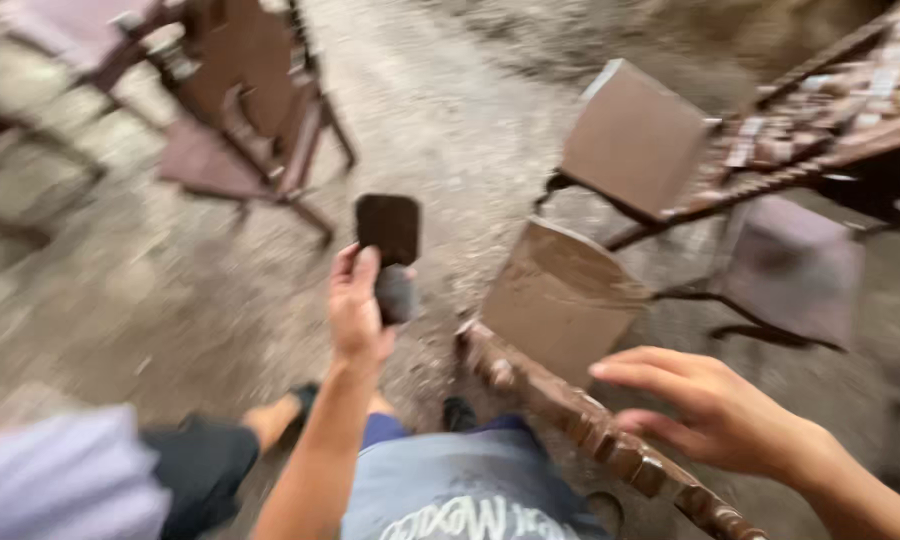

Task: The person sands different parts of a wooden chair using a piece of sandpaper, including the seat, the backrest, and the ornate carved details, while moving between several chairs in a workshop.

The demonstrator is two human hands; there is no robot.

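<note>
**Left hand grips a dark block; right hand spread just over a carved chair rail**

At the bottom of the frame, nearest the camera, are the person's own body and clothing: a pale grey-blue shirt front [460, 495] at lower centre and dark shorts [195, 465] at lower left, with a sandalled foot [295, 405] just above them on the floor.

Rising from lower centre, the left hand [358, 305] is closed around the handle of a dark square block [388, 228], fingers wrapped on the stub below it. The flat square face stands upright just above the fingertips, at mid-frame.

At lower right, the right hand [710, 405] is open, fingers spread and slightly curled, holding nothing. It hovers at the carved wooden rail [590, 430] of a chair; whether it touches is lost in the blur. The rail's long axis runs diagonally from mid-frame down to the lower right, passing directly under and left of the fingers, so this hand is clearly the nearer one. The chair's brown seat panel [560, 300] lies just above the fingertips.

Further off, a second brown chair [635, 135] sits at upper right beside a carved frame [820, 120], and another wooden chair [245, 120] stands at upper left on the dusty grey floor [450, 110].
</note>
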